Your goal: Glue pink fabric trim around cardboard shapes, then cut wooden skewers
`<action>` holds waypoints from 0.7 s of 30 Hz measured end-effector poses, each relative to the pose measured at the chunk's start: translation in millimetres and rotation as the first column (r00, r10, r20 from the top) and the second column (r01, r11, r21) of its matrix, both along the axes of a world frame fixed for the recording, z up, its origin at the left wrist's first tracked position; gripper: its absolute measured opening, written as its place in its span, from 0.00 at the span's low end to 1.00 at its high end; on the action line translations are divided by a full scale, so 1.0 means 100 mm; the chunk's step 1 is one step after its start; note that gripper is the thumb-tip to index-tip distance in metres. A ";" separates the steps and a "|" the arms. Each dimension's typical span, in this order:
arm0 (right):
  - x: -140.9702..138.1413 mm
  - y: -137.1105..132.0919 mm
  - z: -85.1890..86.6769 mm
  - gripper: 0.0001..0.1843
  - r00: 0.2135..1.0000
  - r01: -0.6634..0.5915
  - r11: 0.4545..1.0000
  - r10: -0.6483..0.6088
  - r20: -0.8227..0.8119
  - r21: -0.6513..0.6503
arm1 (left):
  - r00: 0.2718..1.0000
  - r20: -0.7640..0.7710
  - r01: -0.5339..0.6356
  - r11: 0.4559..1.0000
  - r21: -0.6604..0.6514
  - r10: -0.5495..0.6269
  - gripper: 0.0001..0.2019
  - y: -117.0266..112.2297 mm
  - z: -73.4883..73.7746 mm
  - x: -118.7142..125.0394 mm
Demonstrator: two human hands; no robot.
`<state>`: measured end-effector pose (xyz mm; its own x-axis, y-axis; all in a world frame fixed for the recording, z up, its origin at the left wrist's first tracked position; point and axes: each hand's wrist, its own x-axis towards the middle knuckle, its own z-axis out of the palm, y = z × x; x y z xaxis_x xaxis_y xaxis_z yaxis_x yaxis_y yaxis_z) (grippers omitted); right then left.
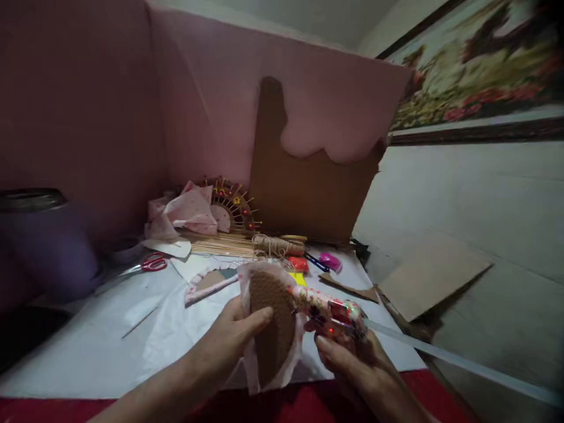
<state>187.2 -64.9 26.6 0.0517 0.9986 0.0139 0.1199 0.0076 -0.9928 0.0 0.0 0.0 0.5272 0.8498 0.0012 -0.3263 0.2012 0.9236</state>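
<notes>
My left hand (247,335) grips a half-round piece of brown cardboard (275,329) by its straight side, thumb on its face. Pale fabric (253,376) lies behind the cardboard and sticks out around its edge. In my right hand (352,358) is a flower-patterned hot glue gun (324,305), a red light showing on it and a long clear glue stick (458,357) trailing out of its back. Its nozzle meets or nearly meets the cardboard's curved edge. Behind my left hand, another half-round piece with a pink fabric border (211,294) lies on the white sheet.
Red-handled scissors (153,262) and a thin stick (140,323) lie at left, near a purple container (48,247). Farther back are wooden skewers (220,244), twine (277,245), pink fabric (189,211) and a decorated fan shape (235,202). A large cardboard sheet (312,194) stands behind.
</notes>
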 end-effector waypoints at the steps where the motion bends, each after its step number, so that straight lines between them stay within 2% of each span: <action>1: 0.01 0.00 0.02 0.15 1.000 0.002 1.000 -0.002 0.007 -0.003 | 1.000 0.013 0.012 1.000 -0.004 -0.012 0.11 0.01 0.02 0.01; 6: 0.01 -0.01 0.07 0.15 0.999 -0.051 0.999 0.051 0.011 -0.003 | 0.999 0.024 0.040 0.999 -0.013 -0.040 0.11 0.00 0.08 0.02; 11: -0.03 0.00 0.05 0.13 0.989 -0.127 0.991 0.129 -0.069 0.036 | 0.999 -0.040 0.030 0.999 0.011 -0.030 0.10 -0.04 0.08 0.01; 17: -0.01 0.00 0.03 0.12 0.991 -0.121 0.992 0.122 -0.058 0.033 | 0.994 -0.105 0.007 1.000 0.025 -0.005 0.12 -0.04 0.10 0.01; 21: -0.03 0.00 0.06 0.12 0.985 -0.162 0.986 0.164 -0.056 0.040 | 0.993 -0.116 0.013 1.000 0.012 -0.012 0.13 -0.04 0.09 0.01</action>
